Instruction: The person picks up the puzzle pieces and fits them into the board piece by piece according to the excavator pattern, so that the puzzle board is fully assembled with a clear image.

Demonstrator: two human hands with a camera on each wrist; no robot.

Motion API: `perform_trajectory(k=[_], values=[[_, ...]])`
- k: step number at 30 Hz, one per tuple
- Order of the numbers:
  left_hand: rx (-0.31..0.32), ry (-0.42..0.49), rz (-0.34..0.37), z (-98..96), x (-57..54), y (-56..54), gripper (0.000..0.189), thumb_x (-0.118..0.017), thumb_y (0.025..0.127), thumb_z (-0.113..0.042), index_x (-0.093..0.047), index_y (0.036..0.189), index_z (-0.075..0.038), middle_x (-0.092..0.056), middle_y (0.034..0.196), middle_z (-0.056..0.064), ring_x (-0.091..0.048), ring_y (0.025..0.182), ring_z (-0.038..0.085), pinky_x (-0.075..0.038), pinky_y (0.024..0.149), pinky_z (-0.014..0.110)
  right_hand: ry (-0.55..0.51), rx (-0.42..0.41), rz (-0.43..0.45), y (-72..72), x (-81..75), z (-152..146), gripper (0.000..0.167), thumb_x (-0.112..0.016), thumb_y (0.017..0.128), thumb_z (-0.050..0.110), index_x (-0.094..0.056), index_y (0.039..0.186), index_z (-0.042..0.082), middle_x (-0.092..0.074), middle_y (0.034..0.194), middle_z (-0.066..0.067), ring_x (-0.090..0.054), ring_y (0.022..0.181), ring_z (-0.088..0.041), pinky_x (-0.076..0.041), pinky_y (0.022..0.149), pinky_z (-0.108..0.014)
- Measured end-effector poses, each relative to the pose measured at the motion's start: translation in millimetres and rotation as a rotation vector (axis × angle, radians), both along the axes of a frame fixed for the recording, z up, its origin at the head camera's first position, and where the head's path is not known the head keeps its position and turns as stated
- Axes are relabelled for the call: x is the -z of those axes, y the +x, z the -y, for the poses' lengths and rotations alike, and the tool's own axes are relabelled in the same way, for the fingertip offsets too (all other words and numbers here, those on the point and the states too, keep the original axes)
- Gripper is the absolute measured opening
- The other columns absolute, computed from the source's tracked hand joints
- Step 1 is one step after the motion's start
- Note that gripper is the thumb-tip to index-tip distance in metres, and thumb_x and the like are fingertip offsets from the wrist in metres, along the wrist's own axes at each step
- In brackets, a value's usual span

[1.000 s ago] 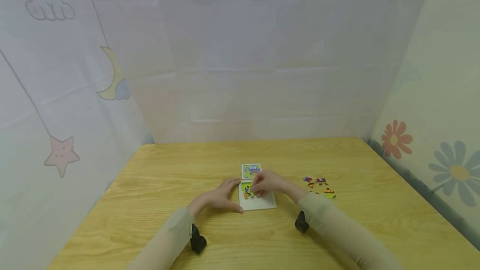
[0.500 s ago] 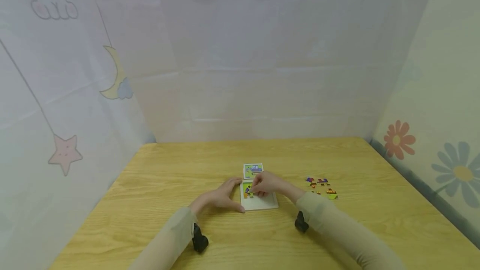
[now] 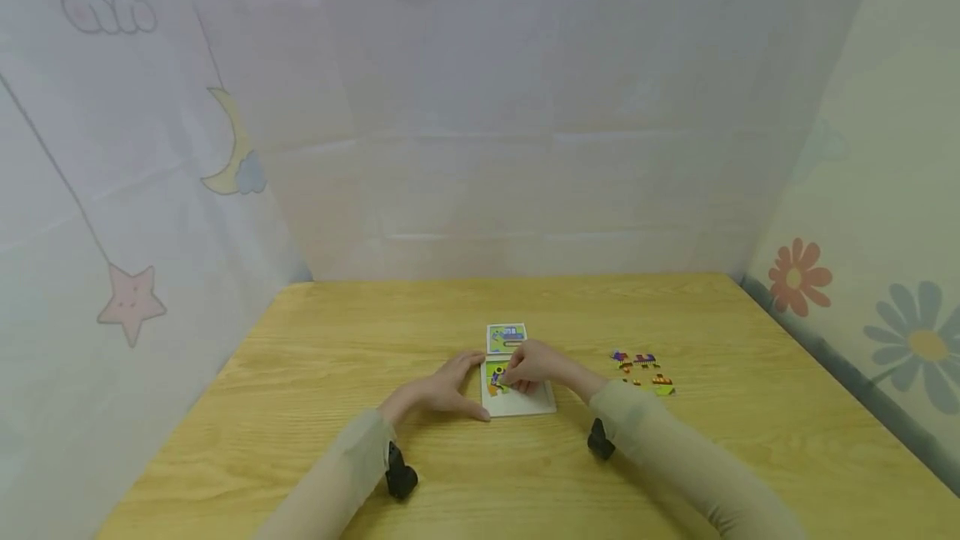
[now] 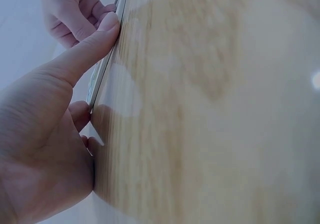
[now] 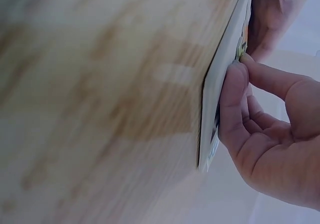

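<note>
A white puzzle tray (image 3: 519, 407) lies flat on the table, with joined green, purple and orange jigsaw pieces (image 3: 496, 373) in its upper left part. My right hand (image 3: 531, 363) is over the tray. In the right wrist view its thumb and index finger pinch a small yellow-green jigsaw piece (image 5: 241, 52) right at the tray surface; most of that piece is hidden by the fingertips. My left hand (image 3: 446, 387) rests on the table at the tray's left side, fingers extended. Its thumb (image 4: 102, 30) touches the tray's edge in the left wrist view.
Just behind the tray lies a picture card (image 3: 506, 335) showing a purple vehicle on green. Loose jigsaw pieces (image 3: 662, 388) are scattered to the right on the wooden table (image 3: 360, 332). A printed cloth (image 3: 465, 123) hangs behind the table's far edge.
My right fingertips stay over the joined pieces with only slight shifts. The left hand keeps its place beside the tray. The head view has moved a little.
</note>
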State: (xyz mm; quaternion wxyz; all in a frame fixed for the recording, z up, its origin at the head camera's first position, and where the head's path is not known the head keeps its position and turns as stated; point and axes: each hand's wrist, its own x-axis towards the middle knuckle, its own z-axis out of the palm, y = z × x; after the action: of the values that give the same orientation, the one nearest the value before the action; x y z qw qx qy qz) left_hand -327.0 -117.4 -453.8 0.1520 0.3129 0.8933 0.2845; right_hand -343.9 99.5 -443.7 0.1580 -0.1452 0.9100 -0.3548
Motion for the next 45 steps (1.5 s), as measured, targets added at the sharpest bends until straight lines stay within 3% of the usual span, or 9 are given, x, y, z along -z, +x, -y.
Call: perform_trajectory(k=[8, 17, 26, 33, 45], values=[[0.008, 0.001, -0.007, -2.3, 1.0, 1.9, 0.097, -0.074, 0.078, -0.042, -0.02, 0.149, -0.003, -0.016, 0.155, 0.014, -0.013, 0.143, 0.033, -0.02, 0.114, 0.052, 0.026, 0.018, -0.012, 5.2, -2.5, 1, 0.016, -0.073, 0.081, 0.018, -0.066, 0.077, 0.005, -0.063, 0.064, -0.001, -0.058, 0.053, -0.011, -0.052, 0.049, -0.024], [0.003, -0.004, -0.012, 1.0, 0.8, 2.2, 0.097, -0.073, 0.078, -0.044, -0.02, 0.149, -0.005, -0.015, 0.156, 0.015, -0.012, 0.143, 0.035, -0.02, 0.113, 0.055, 0.015, -0.092, -0.054, 6.6, -2.3, -6, 0.029, -0.08, 0.074, 0.015, -0.064, 0.098, 0.01, -0.057, 0.069, -0.001, -0.05, 0.054, -0.01, -0.043, 0.049, -0.021], [0.004, -0.001, -0.017, 3.3, -1.5, 2.0, 0.097, -0.073, 0.079, -0.044, -0.019, 0.15, -0.006, -0.014, 0.156, 0.015, -0.012, 0.143, 0.035, -0.02, 0.113, 0.056, 0.035, -0.118, -0.084, 8.5, -8.4, -4, 0.025, -0.08, 0.073, 0.016, -0.066, 0.093, 0.01, -0.057, 0.069, 0.0, -0.051, 0.057, -0.01, -0.043, 0.051, -0.021], [0.013, 0.001, -0.02, 2.7, 0.8, 0.7, 0.097, -0.073, 0.078, -0.043, -0.02, 0.149, -0.004, -0.014, 0.156, 0.015, -0.012, 0.143, 0.035, -0.02, 0.113, 0.055, 0.058, -0.117, -0.111, 9.2, -5.4, -3, 0.025, -0.079, 0.074, 0.021, -0.065, 0.091, 0.01, -0.057, 0.069, 0.0, -0.053, 0.058, -0.01, -0.045, 0.051, -0.021], [0.033, -0.001, -0.026, 0.6, -1.2, 2.3, 0.093, -0.073, 0.08, -0.04, -0.022, 0.149, -0.005, -0.015, 0.155, 0.014, -0.013, 0.143, 0.034, -0.02, 0.113, 0.055, 0.04, -0.136, -0.138, 10.5, -2.6, -4, 0.02, -0.076, 0.078, 0.015, -0.065, 0.093, 0.01, -0.057, 0.072, 0.0, -0.053, 0.06, -0.01, -0.045, 0.052, -0.022]])
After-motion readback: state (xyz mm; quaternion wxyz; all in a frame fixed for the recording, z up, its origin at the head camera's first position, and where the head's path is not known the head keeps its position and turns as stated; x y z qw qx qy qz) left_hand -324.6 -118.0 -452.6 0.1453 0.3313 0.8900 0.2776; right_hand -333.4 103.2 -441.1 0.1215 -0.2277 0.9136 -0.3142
